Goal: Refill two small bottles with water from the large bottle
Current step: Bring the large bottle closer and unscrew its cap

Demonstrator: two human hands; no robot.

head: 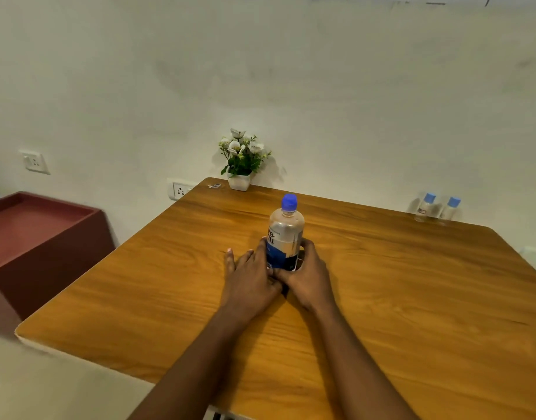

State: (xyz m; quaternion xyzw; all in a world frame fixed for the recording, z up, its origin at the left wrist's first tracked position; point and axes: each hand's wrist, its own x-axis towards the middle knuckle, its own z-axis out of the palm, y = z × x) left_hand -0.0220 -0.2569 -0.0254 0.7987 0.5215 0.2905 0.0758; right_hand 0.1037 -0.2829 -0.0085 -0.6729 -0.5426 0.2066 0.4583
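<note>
– Large bottle (pixel 285 234)? 
– Upright, mid-desk (pixel 412 298), capped; right hand (pixel 309 277) wraps its base, left hand (pixel 248 277) open beside it
– Small bottles (pixel 438 207)? 
– Far right corner, well apart, nearer the right hand

A single head-worn wide-angle view looks forward and down from above the near edge of the table (pixel 412 298), close over the forearms, facing the wall (pixel 321 86) behind it

Wooden surface (pixel 382 298): large bottle (pixel 285 234) standing mid-way, two small bottles (pixel 426 207) far right corner, flower pot (pixel 239 180) at back.
</note>
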